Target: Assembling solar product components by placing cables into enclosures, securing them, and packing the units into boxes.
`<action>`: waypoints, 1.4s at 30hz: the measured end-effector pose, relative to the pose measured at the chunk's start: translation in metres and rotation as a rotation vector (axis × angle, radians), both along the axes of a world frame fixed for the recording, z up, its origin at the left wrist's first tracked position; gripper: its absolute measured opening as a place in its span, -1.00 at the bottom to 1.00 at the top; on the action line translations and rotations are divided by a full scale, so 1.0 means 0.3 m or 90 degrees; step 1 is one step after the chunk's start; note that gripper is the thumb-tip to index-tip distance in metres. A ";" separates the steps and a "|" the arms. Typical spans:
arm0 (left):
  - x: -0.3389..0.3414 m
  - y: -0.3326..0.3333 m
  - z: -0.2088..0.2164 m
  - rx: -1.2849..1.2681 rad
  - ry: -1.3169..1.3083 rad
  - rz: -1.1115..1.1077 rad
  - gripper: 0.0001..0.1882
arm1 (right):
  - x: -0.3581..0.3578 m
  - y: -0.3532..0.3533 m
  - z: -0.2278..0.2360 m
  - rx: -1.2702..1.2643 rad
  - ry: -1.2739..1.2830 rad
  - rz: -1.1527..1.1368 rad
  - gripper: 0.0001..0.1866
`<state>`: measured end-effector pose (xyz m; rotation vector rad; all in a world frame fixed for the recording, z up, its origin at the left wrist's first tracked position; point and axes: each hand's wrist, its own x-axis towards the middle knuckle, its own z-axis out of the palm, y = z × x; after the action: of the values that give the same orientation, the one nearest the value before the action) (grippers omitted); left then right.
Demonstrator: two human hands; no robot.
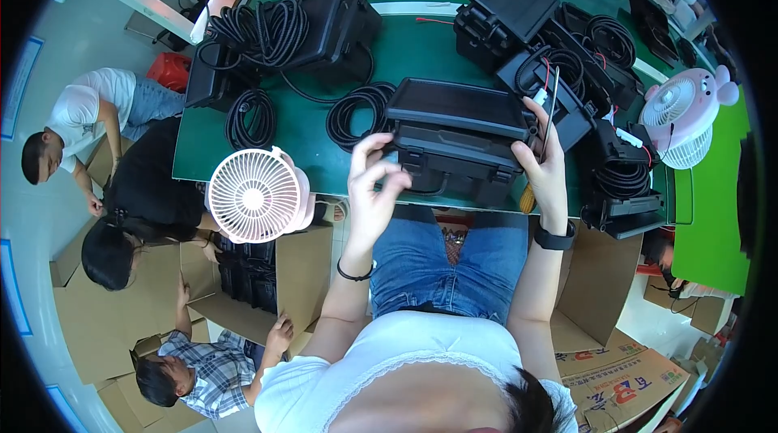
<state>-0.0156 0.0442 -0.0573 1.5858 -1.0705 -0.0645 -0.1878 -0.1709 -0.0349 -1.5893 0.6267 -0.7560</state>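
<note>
A black hard plastic case [458, 149] with a raised rim around its lid stands at the near edge of the green table, right in front of me. Around its left front corner is my left hand [374, 186], fingers bent and apart, with nothing in it; the fingertips are at the case's side, by a front latch. My right hand [545, 169] holds a screwdriver [527, 199] upright, yellow handle down and thin metal shaft pointing up. The same hand's thumb and fingers also rest against the case's right side.
Coiled black cables [356, 118] and more black cases [336, 32] lie on the green table [409, 48]. Opened cases with wires [559, 68] crowd the right. Pink fans [255, 196] stand at both sides. Cardboard boxes [304, 275] flank me; several people work at the left.
</note>
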 end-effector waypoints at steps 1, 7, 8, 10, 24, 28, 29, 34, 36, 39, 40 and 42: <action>-0.003 0.001 -0.008 -0.071 0.108 -0.050 -0.63 | 0.002 0.001 0.001 -0.010 -0.001 -0.004 -0.31; -0.043 -0.051 0.050 -0.012 -0.011 0.047 -0.62 | 0.001 -0.008 -0.013 0.000 -0.002 -0.003 -0.32; -0.035 -0.050 0.034 -0.027 -0.012 0.049 -0.66 | -0.001 -0.008 -0.008 -0.001 -0.002 -0.005 -0.32; -0.020 -0.066 -0.006 -0.065 0.013 0.073 -0.74 | -0.001 -0.006 0.006 0.006 0.010 0.000 -0.32; -0.010 -0.091 -0.077 -0.140 -0.173 0.125 -0.68 | -0.008 -0.004 -0.003 -0.013 0.024 -0.012 -0.35; -0.021 -0.110 -0.008 -0.055 -0.173 0.186 -0.61 | -0.007 0.000 -0.006 -0.005 0.022 -0.014 -0.35; -0.015 -0.116 -0.008 -0.065 -0.130 0.170 -0.59 | -0.004 -0.002 -0.007 -0.010 0.015 -0.010 -0.35; -0.009 -0.113 -0.005 -0.072 0.047 0.111 -0.76 | -0.006 -0.001 -0.006 -0.008 0.011 -0.011 -0.35; -0.007 -0.117 -0.044 -0.108 0.170 0.025 -0.65 | -0.001 -0.005 -0.016 0.003 0.004 -0.017 -0.36; -0.020 -0.137 -0.099 -0.211 0.290 -0.080 -0.13 | -0.001 0.011 -0.019 -0.014 0.018 -0.044 -0.37; -0.016 -0.137 -0.110 -0.199 0.309 -0.078 -0.04 | 0.005 0.029 -0.013 -0.116 0.013 -0.111 -0.37; -0.019 -0.149 -0.087 -0.145 0.301 -0.056 0.12 | 0.001 0.064 -0.012 -0.320 0.011 -0.267 -0.45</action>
<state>-0.0213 -0.0006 -0.0834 1.2346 -0.7445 -0.3482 -0.1875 -0.1517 -0.0385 -1.9440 0.8417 -1.2883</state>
